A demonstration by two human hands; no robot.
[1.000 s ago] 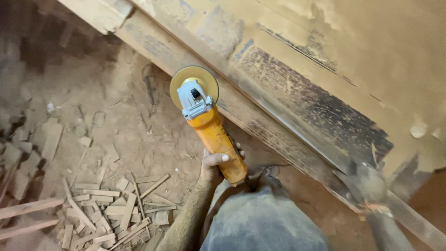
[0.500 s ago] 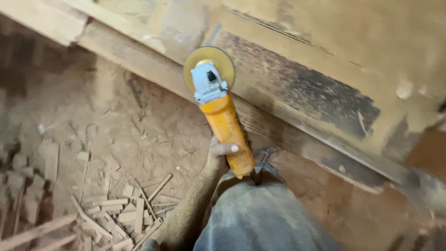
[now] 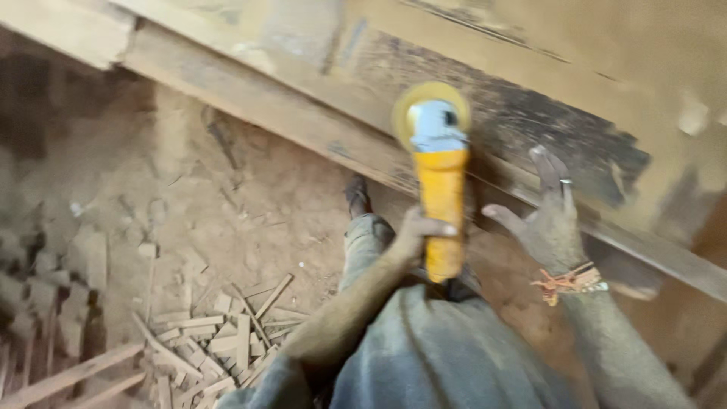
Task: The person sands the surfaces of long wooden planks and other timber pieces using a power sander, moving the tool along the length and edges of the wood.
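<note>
1. One angle grinder (image 3: 439, 189) sits in the middle of the frame, a little right of centre; it has a yellow body, a pale grey head and a round yellowish disc at its upper end
2. The left hand (image 3: 416, 235) comes up from the lower centre and its fingers (image 3: 435, 227) are wrapped tight around the lower part of the yellow body, so the tool points up the frame
3. The disc end lies over, or against, the long wooden beam (image 3: 250, 98) that runs from the upper left down to the right edge; motion blur hides whether they touch
4. The right hand (image 3: 549, 220) is in the right half of the frame, just beside the grinder but apart from it, fingers spread and holding nothing, with its back to the camera
5. One ring (image 3: 564, 182) shows on a finger of that hand, and one orange cord bracelet (image 3: 572, 280) circles its wrist
6. Above the beam, one broad wooden panel (image 3: 530, 113) fills the upper right, with a dark worn patch across its middle
7. A pile of short wood offcuts (image 3: 212, 341) lies on the dusty floor (image 3: 227, 212) at the lower left; they are too many and too blurred to count
8. Two long thin slats (image 3: 68, 379) lie side by side in the lower left corner
9. The person's grey trousers (image 3: 424, 356) fill the lower centre, and one shoe (image 3: 356, 193) stands on the floor just below the beam
</note>
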